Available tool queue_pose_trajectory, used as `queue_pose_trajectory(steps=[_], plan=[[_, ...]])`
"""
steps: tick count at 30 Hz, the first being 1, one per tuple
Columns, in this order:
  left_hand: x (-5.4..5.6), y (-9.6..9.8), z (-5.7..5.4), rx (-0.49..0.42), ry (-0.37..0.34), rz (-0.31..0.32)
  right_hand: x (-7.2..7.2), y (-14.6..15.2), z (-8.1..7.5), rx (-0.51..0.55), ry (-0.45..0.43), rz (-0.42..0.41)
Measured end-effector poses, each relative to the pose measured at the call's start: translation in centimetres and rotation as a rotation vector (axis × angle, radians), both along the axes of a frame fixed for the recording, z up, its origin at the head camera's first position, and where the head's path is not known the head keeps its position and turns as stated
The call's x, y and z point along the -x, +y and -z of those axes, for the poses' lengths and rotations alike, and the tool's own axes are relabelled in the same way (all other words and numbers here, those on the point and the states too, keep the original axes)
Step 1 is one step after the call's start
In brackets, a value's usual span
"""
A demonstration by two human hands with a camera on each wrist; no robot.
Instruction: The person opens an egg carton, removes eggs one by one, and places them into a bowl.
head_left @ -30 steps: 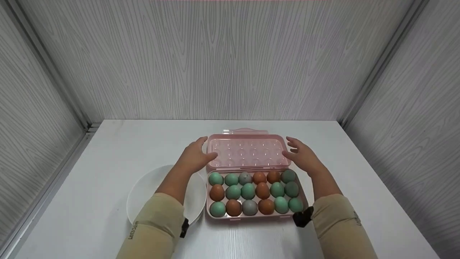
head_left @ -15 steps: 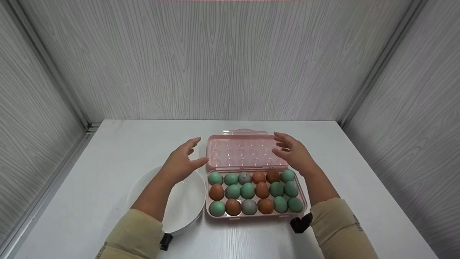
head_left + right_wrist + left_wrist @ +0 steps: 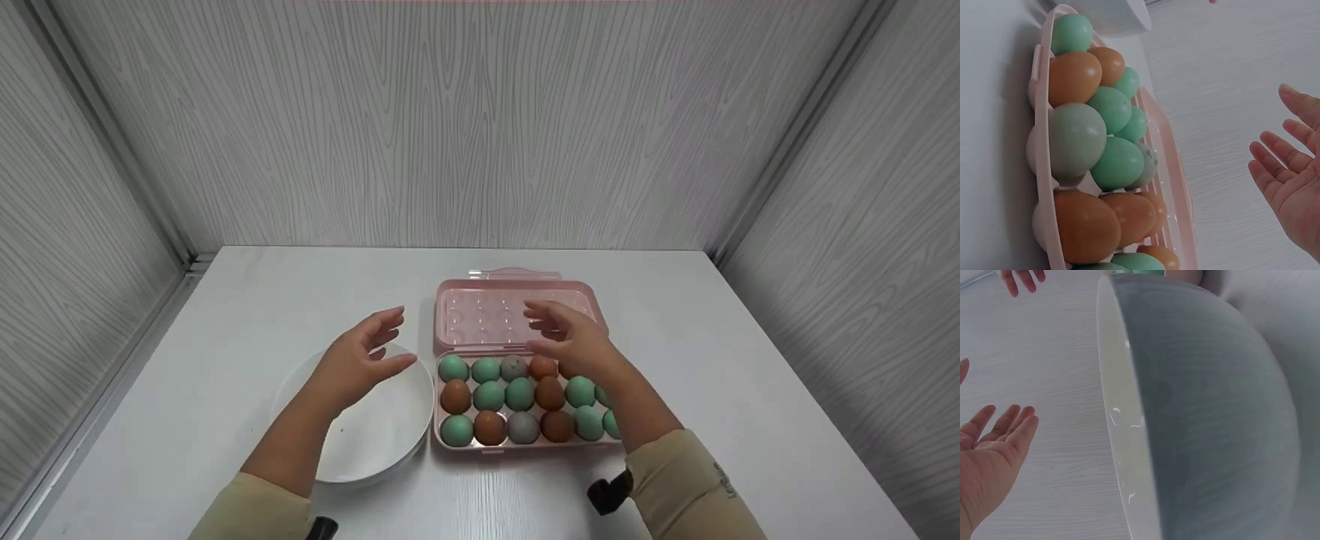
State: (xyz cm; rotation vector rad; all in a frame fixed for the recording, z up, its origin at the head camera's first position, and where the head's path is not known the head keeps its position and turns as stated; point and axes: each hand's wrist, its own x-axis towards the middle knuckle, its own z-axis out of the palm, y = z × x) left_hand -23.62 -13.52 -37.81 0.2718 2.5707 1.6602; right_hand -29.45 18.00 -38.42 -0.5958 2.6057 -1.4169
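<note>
A pink egg carton (image 3: 491, 450) lies on the table with its lid (image 3: 480, 315) folded back, away from the person. Green, brown and greyish eggs (image 3: 520, 394) fill its rows. My right hand (image 3: 574, 341) hovers over the lid and the back right eggs, fingers spread, nothing held; it covers some eggs on that side. To the left stands a white bowl (image 3: 375, 442), nothing in it but a dark speck. Above the bowl's back rim is my left hand (image 3: 352, 367), fingers apart and nothing in it. In the left wrist view the bowl's outer wall (image 3: 1219, 410) takes up most of the picture.
The white table (image 3: 660, 300) carries the carton and bowl side by side, their edges close together. Grey wood-grain panels (image 3: 465, 127) rise behind the table and at both sides. Black wrist cameras (image 3: 609, 493) stick out below the sleeves.
Both hands have moved left and toward the person, the left from beside the lid to over the bowl, the right from the lid's right edge to over it. Carton and bowl stay put.
</note>
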Motion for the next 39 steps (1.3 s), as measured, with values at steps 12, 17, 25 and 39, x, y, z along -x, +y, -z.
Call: queue_pose_trajectory(steps=[12,17,25,39], plan=[[-2.1,-1.0,2.4,-0.058,0.000,0.059,-1.7,-2.3,2.3,0.013,-0.058,-0.124],[-2.6,-1.3,3.5,-0.091,-0.008,0.080,-2.2,-2.8,3.3,0.027,-0.109,-0.132],[-3.0,-1.5,4.7,-0.137,-0.012,0.126,-2.6,-3.5,5.3,0.098,-0.038,-0.214],[-3.3,-1.7,5.3,-0.118,-0.010,0.141,-3.3,-4.8,8.1,0.030,-0.082,-0.242]])
